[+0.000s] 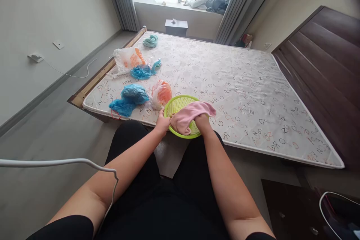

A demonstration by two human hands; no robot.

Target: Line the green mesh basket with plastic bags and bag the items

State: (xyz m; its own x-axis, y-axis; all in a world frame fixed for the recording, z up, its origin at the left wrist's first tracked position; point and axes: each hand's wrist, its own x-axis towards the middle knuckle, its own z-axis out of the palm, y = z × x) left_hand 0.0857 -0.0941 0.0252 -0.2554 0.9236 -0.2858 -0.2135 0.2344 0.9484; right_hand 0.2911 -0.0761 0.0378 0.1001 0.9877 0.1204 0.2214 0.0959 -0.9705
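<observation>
A green plastic basket [174,102] with a mesh wall rests over my knees, at the near edge of the mattress. My left hand [162,123] grips its rim on the left side, fingers closed around it. Partly inside the basket lies a pink cloth [187,115], its right end raised and hanging over the rim. My right hand [202,123] is closed at the cloth's right part, which drapes over the knuckles; the fingertips are hidden. Just left of the basket sits a clear plastic bag with orange contents [162,93].
On the mattress [239,93] lie blue plastic bags [134,94], a white bag with orange print [128,60] and a teal bundle [150,41]. A white cable [84,161] crosses my left forearm. A dark headboard [317,63] stands at right, a small grey stand [176,28] beyond the mattress.
</observation>
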